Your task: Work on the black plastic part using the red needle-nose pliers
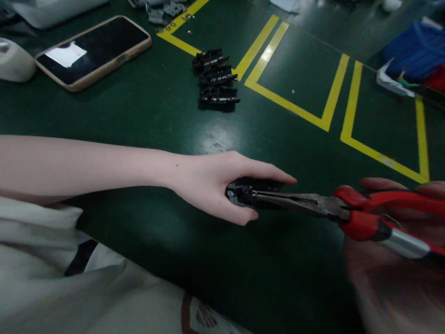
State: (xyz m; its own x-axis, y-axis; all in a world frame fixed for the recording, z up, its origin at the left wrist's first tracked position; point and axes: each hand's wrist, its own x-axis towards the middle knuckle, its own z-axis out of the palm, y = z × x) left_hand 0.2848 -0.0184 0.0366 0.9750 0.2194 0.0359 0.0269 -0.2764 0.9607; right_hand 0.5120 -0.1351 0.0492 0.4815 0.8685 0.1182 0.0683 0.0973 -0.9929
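Note:
My left hand (215, 183) lies on the green table and grips a black plastic part (239, 192) between thumb and fingers. From the right, my right hand (389, 264) holds red-handled needle-nose pliers (358, 211), its fingers wrapped about the handles. The long jaws point left, and their tips reach the black part inside my left hand's grasp. Whether the tips pinch anything there I cannot tell. Farther back on the table, several similar black plastic parts (219, 95) lie in a short row.
A smartphone (100, 51) in a tan case lies at the back left beside a white rounded object (15, 60). Yellow tape lines (288, 106) mark the table. Small grey parts (163, 11) and rings sit at the back; a blue container (413, 48) stands far right.

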